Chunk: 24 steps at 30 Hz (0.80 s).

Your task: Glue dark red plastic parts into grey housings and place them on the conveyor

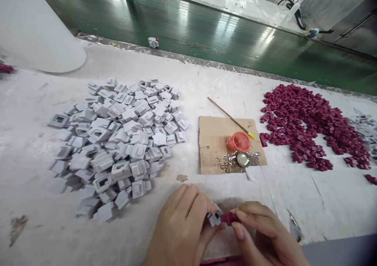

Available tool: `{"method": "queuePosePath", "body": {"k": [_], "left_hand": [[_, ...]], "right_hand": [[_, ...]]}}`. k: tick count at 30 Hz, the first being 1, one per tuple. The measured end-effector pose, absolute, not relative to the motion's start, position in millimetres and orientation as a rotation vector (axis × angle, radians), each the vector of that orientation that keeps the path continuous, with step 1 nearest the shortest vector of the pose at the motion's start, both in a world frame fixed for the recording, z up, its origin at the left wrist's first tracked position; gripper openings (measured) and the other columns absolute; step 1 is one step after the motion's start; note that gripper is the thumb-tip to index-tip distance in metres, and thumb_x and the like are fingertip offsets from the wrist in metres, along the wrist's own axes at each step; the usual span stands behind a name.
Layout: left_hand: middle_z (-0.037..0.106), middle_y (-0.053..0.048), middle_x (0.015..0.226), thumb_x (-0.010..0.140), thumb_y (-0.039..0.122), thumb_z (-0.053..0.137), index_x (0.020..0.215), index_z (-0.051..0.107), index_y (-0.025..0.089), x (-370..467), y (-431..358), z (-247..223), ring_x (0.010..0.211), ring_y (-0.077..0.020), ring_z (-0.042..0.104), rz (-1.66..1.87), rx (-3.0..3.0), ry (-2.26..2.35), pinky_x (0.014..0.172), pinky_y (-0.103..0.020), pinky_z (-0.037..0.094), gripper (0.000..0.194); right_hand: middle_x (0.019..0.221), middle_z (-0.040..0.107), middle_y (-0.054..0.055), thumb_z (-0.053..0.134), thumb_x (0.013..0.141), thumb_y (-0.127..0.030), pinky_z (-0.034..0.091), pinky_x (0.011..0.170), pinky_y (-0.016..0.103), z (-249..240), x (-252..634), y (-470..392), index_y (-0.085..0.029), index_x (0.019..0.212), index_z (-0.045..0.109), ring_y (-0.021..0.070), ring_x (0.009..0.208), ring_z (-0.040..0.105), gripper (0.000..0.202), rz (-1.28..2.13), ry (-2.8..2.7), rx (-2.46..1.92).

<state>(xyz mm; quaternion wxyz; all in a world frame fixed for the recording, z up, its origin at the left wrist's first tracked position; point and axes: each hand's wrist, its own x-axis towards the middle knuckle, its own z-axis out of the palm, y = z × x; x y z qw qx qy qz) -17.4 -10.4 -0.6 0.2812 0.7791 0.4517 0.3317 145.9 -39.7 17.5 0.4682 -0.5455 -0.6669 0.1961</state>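
Near the bottom centre, my left hand (185,222) is closed round a small grey plastic part (214,218), its open side facing right. My right hand (262,230) pinches a dark red piece (229,218) between thumb and fingers. The red piece's left end meets the grey part's opening; how far in it sits cannot be told. A large heap of grey parts (129,128) lies to the left, and a heap of dark red pieces (306,116) to the right.
Beyond my hands, a cardboard piece (213,136) bears a red cup (239,142), a small round cap (243,159) and a yellow-tipped stick (228,115). A green conveyor belt (176,22) crosses behind, with one assembled part (153,42). A white cylinder (41,26) stands back left.
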Motion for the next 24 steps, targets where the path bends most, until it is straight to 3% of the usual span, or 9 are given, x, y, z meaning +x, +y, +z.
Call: {"method": "queuePosePath", "body": {"k": [8, 18, 24], "left_hand": [[0.051, 0.001, 0.075, 0.096, 0.023, 0.057, 0.088, 0.048, 0.022, -17.0, -9.8, -0.4, 0.071, -0.0205, 0.052, 0.895, 2.072, 1.217, 0.060, -0.031, 0.042, 0.012], [0.052, 0.000, 0.075, 0.096, 0.019, 0.055, 0.087, 0.049, 0.021, -15.9, -8.3, 1.2, 0.070, -0.0200, 0.051, 0.942, 2.062, 1.214, 0.059, -0.031, 0.041, 0.011], [0.055, -0.001, 0.074, 0.097, 0.021, 0.055, 0.085, 0.050, 0.021, -15.2, -7.7, 2.6, 0.069, -0.0201, 0.051, 0.941, 2.070, 1.200, 0.058, -0.031, 0.041, 0.012]], "right_hand": [[0.082, 0.065, 0.001, 0.066, 0.086, -0.007, 0.054, 0.061, 0.018, 17.6, 143.0, -40.6, -0.018, 0.097, 0.065, 0.0105, 0.075, 0.065, 0.015, 0.460, -1.606, -1.394], [0.077, 0.065, 0.000, 0.069, 0.081, -0.003, 0.053, 0.053, 0.018, 22.1, 144.0, -41.6, -0.017, 0.090, 0.064, 0.0098, 0.065, 0.065, 0.018, 0.423, -1.702, -1.438], [0.071, 0.066, -0.001, 0.069, 0.085, -0.011, 0.055, 0.055, 0.014, 36.6, 150.4, -32.8, -0.018, 0.086, 0.061, 0.0087, 0.062, 0.066, 0.010, 0.379, -1.918, -1.494]]}}
